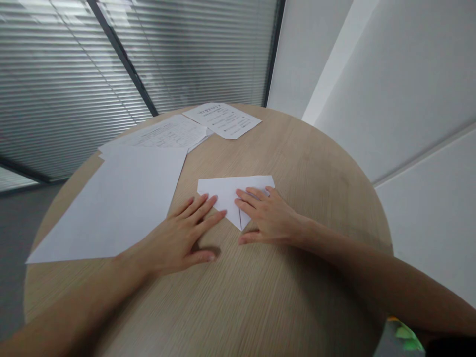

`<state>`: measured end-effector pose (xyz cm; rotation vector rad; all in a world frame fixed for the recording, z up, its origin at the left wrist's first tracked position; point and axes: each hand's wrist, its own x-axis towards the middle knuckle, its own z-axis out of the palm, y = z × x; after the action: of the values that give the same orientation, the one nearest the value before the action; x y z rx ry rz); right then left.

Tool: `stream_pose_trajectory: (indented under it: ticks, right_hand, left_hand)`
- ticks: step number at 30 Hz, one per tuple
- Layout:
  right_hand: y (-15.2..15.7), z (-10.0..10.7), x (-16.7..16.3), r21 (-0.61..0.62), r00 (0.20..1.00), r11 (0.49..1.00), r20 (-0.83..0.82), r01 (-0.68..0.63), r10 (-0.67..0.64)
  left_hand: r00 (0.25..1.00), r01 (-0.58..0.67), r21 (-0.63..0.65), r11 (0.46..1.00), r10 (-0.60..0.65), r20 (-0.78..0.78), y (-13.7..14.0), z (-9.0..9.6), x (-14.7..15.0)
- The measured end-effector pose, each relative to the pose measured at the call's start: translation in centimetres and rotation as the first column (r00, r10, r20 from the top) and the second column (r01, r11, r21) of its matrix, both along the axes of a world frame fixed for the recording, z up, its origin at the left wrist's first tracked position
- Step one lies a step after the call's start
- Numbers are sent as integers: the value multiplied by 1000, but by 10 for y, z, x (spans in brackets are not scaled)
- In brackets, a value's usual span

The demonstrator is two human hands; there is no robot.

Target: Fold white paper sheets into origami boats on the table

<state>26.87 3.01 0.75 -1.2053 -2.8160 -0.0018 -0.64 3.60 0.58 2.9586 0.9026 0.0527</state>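
Observation:
A folded sheet of white paper [223,188] lies on the table in front of me, with a straight far edge and a point towards me. A seam between two flaps runs down to that point. My right hand [273,215] rests flat on its right side, fingers spread, hiding part of the flaps. At the left edge of the folded paper, my left hand [189,233] lies with fingers stretched out, the fingertips touching or just beside it. Neither hand grips anything.
A large blank white sheet [130,198] covers the left of the round wooden table [230,307]. Behind it lie printed sheets [159,133] and another printed page [225,120] near the far edge. Window blinds [208,54] and a white wall [401,84] stand beyond.

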Motion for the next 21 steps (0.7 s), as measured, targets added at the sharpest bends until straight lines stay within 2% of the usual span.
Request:
stream_pose_trajectory:
  ticks: [5,9,12,15,17,21]
  right_hand:
    - [-1,3,-8,-6,996,996,-31,84,-85]
    - [-2,3,-12,-33,991,994,-74,108,-110]
    - [1,3,-9,-62,987,993,-118,100,-107]
    - [11,0,-3,-111,979,991,-183,69,-88]
    - [22,-3,3,-149,966,986,-235,75,-109]
    - [44,-8,15,-124,914,961,-300,246,-272]
  left_hand:
    - [998,-61,4,998,61,-22,2,9,1]
    - [991,-129,19,991,129,31,10,19,18]
    - [971,-237,42,970,236,43,22,24,37]
    - [939,-345,80,935,345,11,35,23,53]
    - [915,-404,52,913,404,8,43,20,59]
    - [879,-468,13,884,463,113,48,10,59]
